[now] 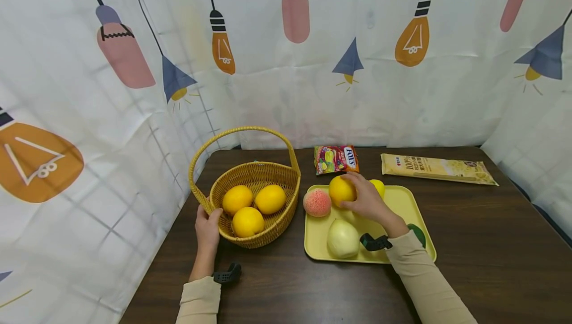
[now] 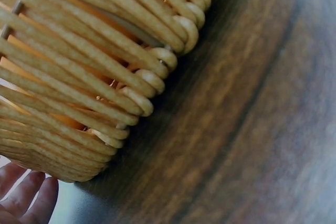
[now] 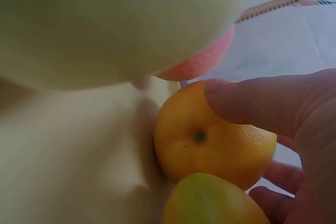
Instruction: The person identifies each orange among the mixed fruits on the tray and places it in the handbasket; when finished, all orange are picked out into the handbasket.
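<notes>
My left hand (image 1: 207, 227) grips the left side of a yellow woven basket (image 1: 286, 219) near the foot of its handle; its fingertips (image 2: 44, 200) show beside the weave in the left wrist view. Three yellow lemons (image 1: 248, 222) lie inside the basket. My right hand (image 1: 368, 200) holds an orange (image 1: 341, 191) at the back of a yellow tray (image 1: 404, 200), thumb on one side and fingers on the other, seen closely in the right wrist view. Around it on the tray are a pink peach (image 1: 317, 202), a pale green pear (image 1: 343, 239) and a yellow-green fruit (image 3: 210, 203).
A green item (image 1: 417, 234) is partly hidden by my right sleeve on the tray. Behind the tray lie a red candy packet (image 1: 336, 159) and a long yellow food package (image 1: 438, 169). The dark wooden table (image 1: 277, 284) meets a patterned curtain (image 1: 277, 90) at the back and left.
</notes>
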Tool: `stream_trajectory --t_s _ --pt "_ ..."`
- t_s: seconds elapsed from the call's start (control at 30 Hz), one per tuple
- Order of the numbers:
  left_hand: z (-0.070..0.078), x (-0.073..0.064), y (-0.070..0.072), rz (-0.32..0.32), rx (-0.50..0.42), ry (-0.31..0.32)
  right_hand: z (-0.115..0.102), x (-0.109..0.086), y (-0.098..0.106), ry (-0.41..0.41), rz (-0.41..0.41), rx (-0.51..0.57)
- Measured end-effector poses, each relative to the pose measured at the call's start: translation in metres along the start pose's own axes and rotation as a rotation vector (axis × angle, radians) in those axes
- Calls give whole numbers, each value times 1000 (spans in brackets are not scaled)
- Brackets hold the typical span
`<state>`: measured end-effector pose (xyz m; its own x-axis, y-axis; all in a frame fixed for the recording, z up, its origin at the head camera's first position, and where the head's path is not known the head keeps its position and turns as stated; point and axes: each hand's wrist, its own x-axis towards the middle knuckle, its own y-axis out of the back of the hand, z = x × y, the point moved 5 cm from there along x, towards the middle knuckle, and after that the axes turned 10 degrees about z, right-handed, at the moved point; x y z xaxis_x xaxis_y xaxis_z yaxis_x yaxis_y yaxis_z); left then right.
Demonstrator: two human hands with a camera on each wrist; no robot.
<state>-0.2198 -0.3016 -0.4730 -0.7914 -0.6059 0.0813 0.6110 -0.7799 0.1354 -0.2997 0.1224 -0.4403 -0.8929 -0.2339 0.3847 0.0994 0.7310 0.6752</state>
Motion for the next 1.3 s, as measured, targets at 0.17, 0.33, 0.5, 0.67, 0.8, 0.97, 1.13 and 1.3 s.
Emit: stream_trajectory --t_s 0.17,0.33,0.5,0.67,0.8,0.97,1.13,1.3 --pt "6 -2 1 -18 9 23 0 0 -2 25 12 -43" --pt "12 -4 1 -23 9 38 2 -2 -3 -14 -2 -90" --pt "3 -1 1 -8 7 20 3 -2 -6 -12 -8 -117" --pt "5 -2 2 -5 12 16 1 -1 -8 1 -7 -117" --pt "10 -3 2 -14 14 40 3 -2 -8 -9 4 -112" --pt "2 1 1 -6 3 43 5 -3 -7 -16 24 -108" --pt "11 -3 2 -9 1 47 5 -3 -5 -38 46 -86" --pt "14 -5 3 -11 1 43 4 -2 -2 -67 79 -32"
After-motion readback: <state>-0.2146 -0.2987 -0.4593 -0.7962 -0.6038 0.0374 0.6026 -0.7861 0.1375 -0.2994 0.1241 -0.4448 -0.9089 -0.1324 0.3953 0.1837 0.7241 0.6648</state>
